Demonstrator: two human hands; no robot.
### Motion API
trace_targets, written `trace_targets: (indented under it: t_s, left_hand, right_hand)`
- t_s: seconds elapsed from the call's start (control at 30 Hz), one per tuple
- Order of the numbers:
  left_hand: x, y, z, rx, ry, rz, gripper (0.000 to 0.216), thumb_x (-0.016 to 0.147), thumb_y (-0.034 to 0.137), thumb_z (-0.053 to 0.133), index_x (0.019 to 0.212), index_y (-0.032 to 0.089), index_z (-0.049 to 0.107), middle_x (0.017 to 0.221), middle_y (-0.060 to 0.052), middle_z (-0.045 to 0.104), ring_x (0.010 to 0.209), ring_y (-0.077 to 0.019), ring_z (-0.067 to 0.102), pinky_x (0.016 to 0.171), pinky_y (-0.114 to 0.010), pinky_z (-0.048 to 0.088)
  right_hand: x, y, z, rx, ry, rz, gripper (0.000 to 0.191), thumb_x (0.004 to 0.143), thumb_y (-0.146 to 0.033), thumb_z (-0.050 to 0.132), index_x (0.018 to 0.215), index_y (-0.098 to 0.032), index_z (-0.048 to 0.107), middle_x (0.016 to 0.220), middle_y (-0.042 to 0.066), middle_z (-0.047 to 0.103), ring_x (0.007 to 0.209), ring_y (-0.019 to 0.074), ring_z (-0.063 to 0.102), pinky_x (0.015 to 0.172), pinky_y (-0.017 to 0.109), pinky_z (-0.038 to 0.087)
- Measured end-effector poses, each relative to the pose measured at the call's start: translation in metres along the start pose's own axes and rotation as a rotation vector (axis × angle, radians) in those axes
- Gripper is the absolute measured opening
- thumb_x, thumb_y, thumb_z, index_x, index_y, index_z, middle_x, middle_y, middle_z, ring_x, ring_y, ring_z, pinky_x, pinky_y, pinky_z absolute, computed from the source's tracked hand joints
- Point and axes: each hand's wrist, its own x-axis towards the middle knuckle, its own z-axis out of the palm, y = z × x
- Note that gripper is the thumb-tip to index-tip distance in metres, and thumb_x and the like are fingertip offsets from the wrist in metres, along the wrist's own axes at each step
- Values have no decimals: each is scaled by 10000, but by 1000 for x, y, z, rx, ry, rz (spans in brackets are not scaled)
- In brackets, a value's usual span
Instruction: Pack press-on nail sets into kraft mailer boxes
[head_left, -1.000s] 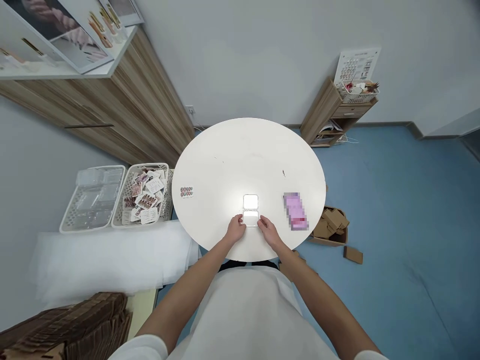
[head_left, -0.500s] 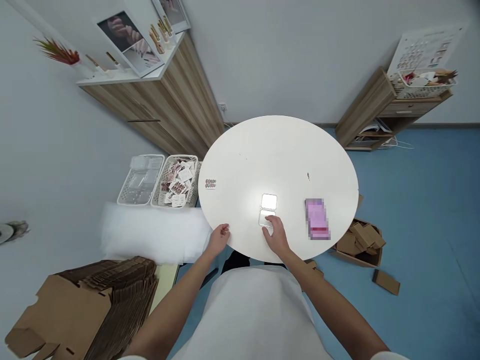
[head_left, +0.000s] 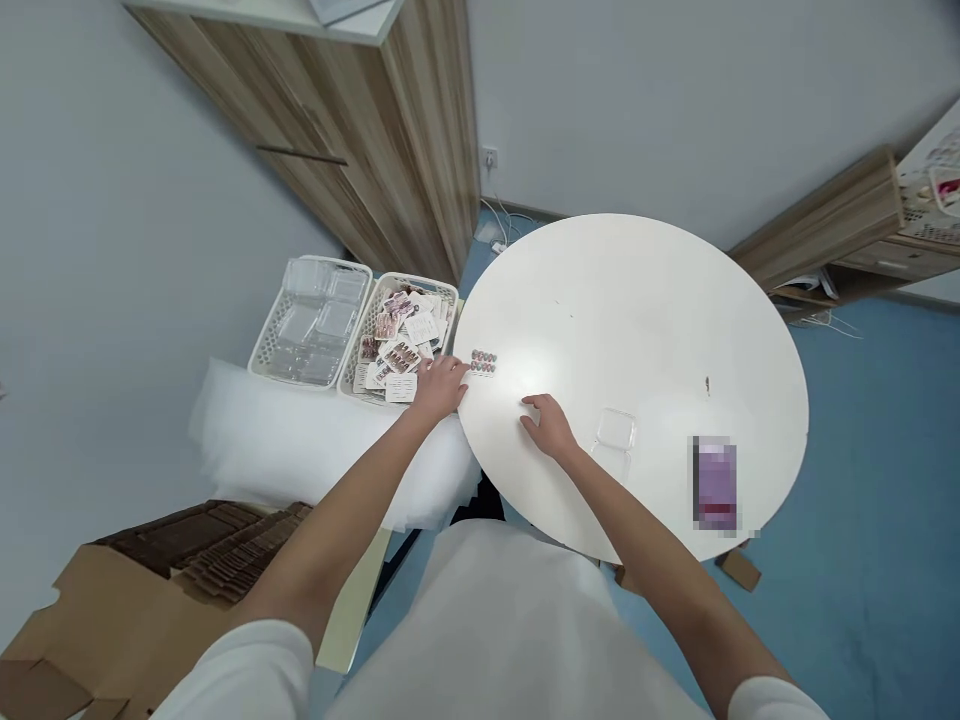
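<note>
Nail card (head_left: 484, 362) on bench (head_left: 637, 290), at its left edge, mid-frame. Left hand (head_left: 441, 388) just beside card's left end; cannot tell whether grip clamps it. Right hand (head_left: 551, 428) right of card, grip empty, thumb and fingers apart. Clear case (head_left: 617, 428), lid open, farther right. Blurred purple item (head_left: 718, 485) lower right. White basket (head_left: 427, 282) of cards left of bench.

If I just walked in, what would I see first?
Probably the big white table in the middle, with a pixelated purple thing on its right side. Then the jumble of printed cards in a white basket left of the table. The left hand is beside a small sheet of colourful ovals near the table's left edge.
</note>
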Motion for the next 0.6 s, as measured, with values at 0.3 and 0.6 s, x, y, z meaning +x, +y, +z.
trace_targets:
  t_s: [0.3,0.6]
  left_hand:
    - [51,-14,5,26,-111,-23,500,711,283,593,1180,227,428,1103,-111,475,1080,-293,348,914,-465,149]
    - [56,-16,16,-17,-196,-8,452,720,247,579,1151,261,443,1089,-96,488,1100,-297,329,922,-481,107]
  right_hand:
    - [80,-29,31,-67,59,82,535,701,-205,544,1210,-225,382,1142,87,400,1096,255,364,884,404,370]
    - [94,-37,46,-182,96,230,599,683,-196,560,1238,-281,351,1081,77,396,1017,265,386,835,429,351]
